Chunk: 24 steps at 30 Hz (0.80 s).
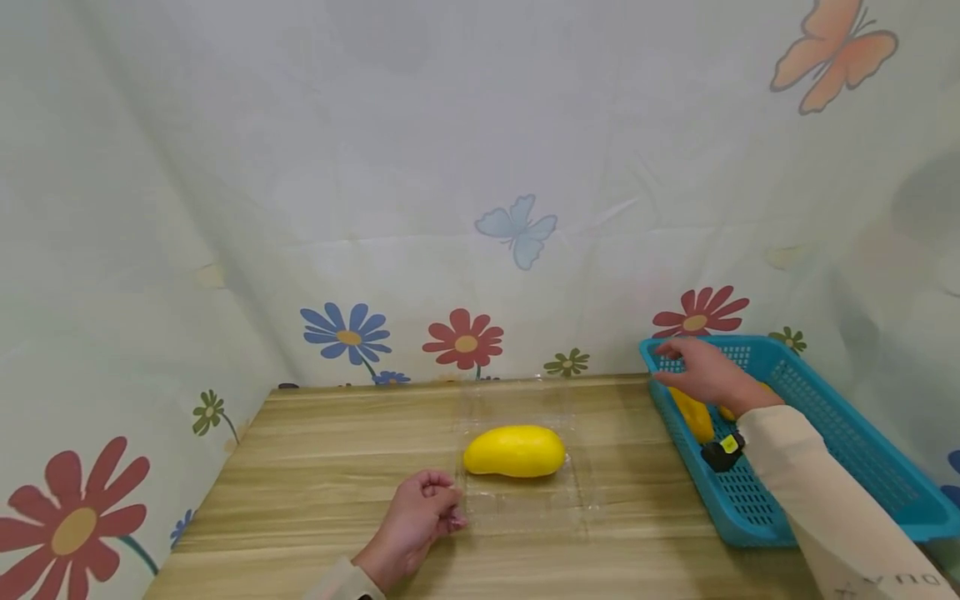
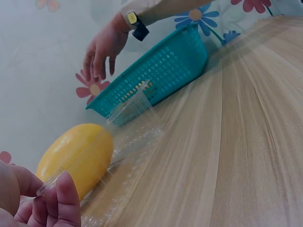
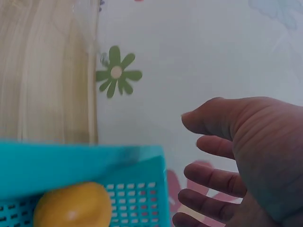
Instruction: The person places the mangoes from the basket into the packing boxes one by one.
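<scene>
A smooth yellow mango-shaped fruit (image 1: 513, 452) lies in an opened clear plastic box (image 1: 525, 512) in the middle of the table. My left hand (image 1: 414, 523) is at the box's near left; the left wrist view shows its thumb and fingers pinching the thin clear edge (image 2: 51, 182). Over the far left end of a blue plastic basket (image 1: 847, 425), my right hand (image 1: 708, 375) hovers with fingers apart and nothing between them. Below it in the basket lies a yellow fruit (image 1: 693, 417); another yellow piece is mostly hidden by the wrist.
The wood-grain table (image 1: 322, 450) ends at the back against a pale cloth (image 1: 412, 167) printed with flowers and butterflies. The basket's raised, slotted walls stand along the right side. A black device with a yellow label (image 1: 723, 450) is on the right wrist.
</scene>
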Available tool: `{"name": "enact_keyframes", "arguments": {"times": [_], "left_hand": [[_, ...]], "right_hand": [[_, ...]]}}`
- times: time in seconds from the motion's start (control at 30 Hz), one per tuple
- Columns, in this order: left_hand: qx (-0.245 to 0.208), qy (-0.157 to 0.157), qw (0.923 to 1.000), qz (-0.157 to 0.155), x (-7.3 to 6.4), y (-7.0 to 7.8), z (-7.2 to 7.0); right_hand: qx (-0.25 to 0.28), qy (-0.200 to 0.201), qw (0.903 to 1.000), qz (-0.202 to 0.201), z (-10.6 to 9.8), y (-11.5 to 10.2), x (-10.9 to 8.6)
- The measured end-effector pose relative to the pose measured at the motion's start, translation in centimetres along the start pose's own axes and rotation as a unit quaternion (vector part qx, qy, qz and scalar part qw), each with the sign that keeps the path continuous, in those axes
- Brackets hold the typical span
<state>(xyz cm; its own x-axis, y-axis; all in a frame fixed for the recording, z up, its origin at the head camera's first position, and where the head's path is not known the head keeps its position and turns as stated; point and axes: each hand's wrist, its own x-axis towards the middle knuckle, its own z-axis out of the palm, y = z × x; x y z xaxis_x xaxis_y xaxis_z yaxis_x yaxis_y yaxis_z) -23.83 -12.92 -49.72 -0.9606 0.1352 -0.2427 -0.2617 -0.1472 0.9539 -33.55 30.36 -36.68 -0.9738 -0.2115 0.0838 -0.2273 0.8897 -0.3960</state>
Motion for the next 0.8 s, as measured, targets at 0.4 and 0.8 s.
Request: {"name": "enact_keyframes", "arguments": {"times": [0.4, 0.8], "left_hand": [[0.003, -0.001, 1.0, -0.002, 0.0, 0.1, 0.0], [0.005, -0.004, 0.9999, -0.008, 0.1, 0.0, -0.1]], "right_hand": [[-0.009, -0.036, 0.9973, 0.063, 0.0, 3.2, 0.1], [-0.021, -0.072, 0.994, 0.08, 0.9, 4.6, 0.0]]}}
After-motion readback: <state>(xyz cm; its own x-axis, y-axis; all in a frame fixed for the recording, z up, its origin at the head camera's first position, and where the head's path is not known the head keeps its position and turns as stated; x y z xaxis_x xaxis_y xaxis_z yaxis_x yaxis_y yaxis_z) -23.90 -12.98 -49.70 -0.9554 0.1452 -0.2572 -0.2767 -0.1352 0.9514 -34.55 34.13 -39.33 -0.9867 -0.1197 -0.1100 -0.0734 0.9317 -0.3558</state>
